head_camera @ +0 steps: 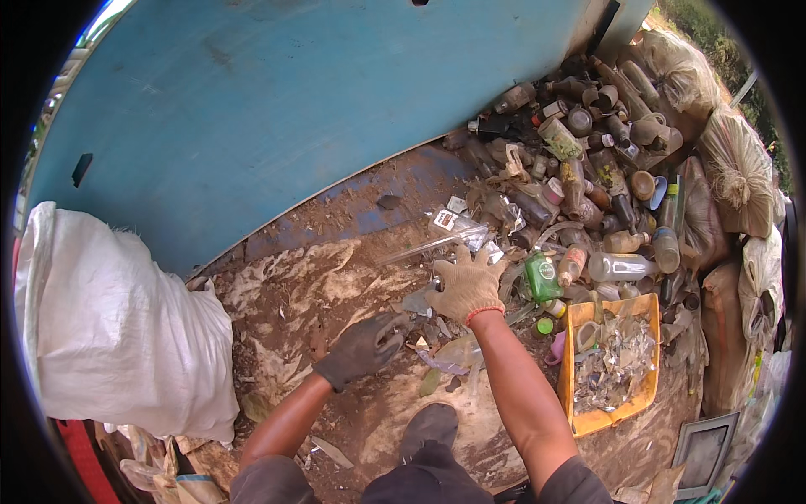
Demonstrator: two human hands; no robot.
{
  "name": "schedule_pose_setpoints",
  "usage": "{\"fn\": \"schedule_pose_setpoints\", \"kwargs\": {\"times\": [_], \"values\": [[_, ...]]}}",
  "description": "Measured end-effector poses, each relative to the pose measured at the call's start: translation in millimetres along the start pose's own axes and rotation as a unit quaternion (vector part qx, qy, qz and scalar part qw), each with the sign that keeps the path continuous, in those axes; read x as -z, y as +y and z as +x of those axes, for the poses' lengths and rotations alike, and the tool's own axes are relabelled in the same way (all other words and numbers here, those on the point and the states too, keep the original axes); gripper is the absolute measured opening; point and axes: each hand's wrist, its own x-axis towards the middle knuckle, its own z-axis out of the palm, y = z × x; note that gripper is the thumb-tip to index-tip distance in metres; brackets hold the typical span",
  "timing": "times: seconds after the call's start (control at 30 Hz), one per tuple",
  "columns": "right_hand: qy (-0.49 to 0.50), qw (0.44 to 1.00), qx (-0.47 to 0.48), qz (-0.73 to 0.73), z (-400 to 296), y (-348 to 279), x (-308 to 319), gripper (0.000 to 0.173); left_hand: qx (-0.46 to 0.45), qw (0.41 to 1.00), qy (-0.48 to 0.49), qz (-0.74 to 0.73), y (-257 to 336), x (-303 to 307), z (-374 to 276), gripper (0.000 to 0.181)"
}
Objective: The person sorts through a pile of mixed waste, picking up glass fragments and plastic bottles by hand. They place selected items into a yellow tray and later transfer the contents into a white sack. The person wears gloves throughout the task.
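My left hand [365, 346], in a dark grey glove, is low over the dirty ground beside glass shards [441, 327]; its fingers are curled, and whether they pinch a piece is not clear. My right hand [469, 283], in a beige knitted glove with a red cuff edge, reaches with spread fingers over the edge of the bottle heap and holds nothing visible. A clear flat bottle with a white label [456, 227] lies just beyond it. To its right is a green glass bottle [543, 277]. An orange plastic container [568, 365] holds broken clear glass.
A heap of dusty bottles [573, 183] fills the right back, bordered by tied sacks [733, 170]. A blue panel [302, 94] stands along the back. A large white woven sack [126, 327] is at left. A grey-framed panel [705, 453] lies at lower right.
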Motion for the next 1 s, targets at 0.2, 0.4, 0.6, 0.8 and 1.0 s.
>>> {"fn": "schedule_pose_setpoints", "kwargs": {"times": [0.2,0.4,0.6,0.8,1.0], "values": [[0.099,0.988,0.089,0.084,-55.8,13.3,-32.8,0.027,-0.048,0.984,0.031,0.171,-53.6,-28.5,124.0,0.048],[0.187,0.966,0.108,0.142,-116.7,28.7,-17.0,0.023,0.017,0.964,-0.098,0.246,-16.1,-15.5,150.9,0.054],[0.303,0.924,-0.179,0.147,-130.0,36.6,-50.3,0.049,0.096,0.936,-0.155,0.3,-3.2,-16.0,159.1,0.051],[0.126,0.962,-0.105,0.22,-113.9,-0.5,-32.3,0.065,0.114,0.936,-0.147,0.298,5.0,-9.7,150.1,0.051],[0.246,0.931,-0.184,0.198,-122.4,39.6,-35.6,0.057,0.072,0.953,-0.075,0.286,-22.4,-32.1,136.2,0.055]]}}
